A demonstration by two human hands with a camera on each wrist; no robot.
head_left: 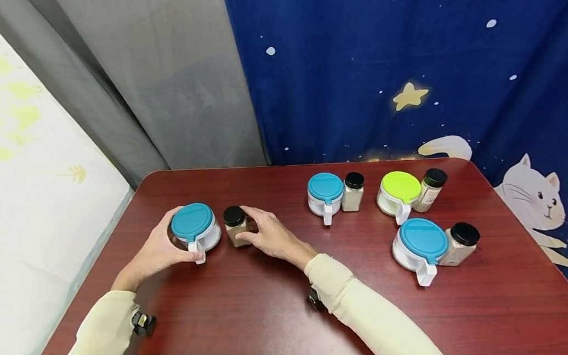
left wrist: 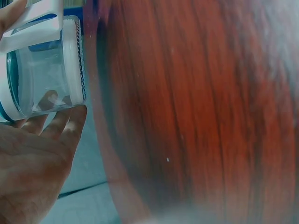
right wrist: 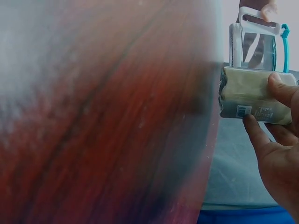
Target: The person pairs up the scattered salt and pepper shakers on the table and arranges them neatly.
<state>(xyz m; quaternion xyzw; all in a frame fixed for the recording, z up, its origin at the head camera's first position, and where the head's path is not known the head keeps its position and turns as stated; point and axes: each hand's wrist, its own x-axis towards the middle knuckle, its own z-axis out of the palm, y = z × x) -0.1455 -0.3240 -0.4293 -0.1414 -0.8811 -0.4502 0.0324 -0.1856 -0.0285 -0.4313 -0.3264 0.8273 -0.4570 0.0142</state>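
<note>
At the left of the table, my left hand [head_left: 155,251] grips a clear seasoning jar [head_left: 208,238] with a blue lid, its thumb by the white handle [head_left: 197,251]. Fingers wrap the far side of the jar, and the left wrist view shows its see-through wall [left wrist: 46,77]. Just right of it, my right hand [head_left: 272,236] holds a small spice bottle [head_left: 237,234] with a black cap between thumb and fingers. Pale contents and a barcode show on this bottle [right wrist: 245,93] in the right wrist view. Jar and bottle stand close side by side, both upright.
Toward the back right, a blue-lidded jar [head_left: 325,188] stands beside a black-capped bottle [head_left: 352,197]. Farther right are a green-lidded jar [head_left: 400,187] with a bottle [head_left: 426,196], and nearer, another blue-lidded jar [head_left: 423,239] with a bottle [head_left: 457,250]. Curtains [head_left: 336,69] hang behind the table.
</note>
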